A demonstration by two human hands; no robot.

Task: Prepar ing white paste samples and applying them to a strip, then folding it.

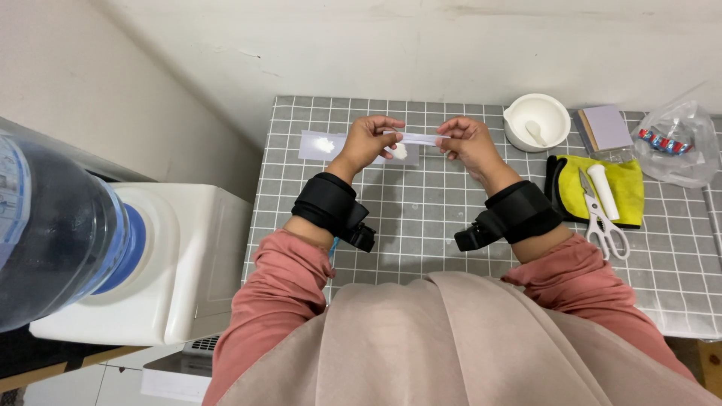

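My left hand and my right hand are raised over the grey gridded table, pinching the two ends of a narrow white strip stretched between them. Beneath the left hand lies a clear plastic sheet with a small heap of white powder on it, and a second white lump shows just under the strip. Both wrists wear black bands with small black devices.
A white mortar with a white pestle stands at the back right. Beside it are a purple pad, a plastic bag, a yellow cloth and white scissors. A water dispenser with a blue bottle stands at the left.
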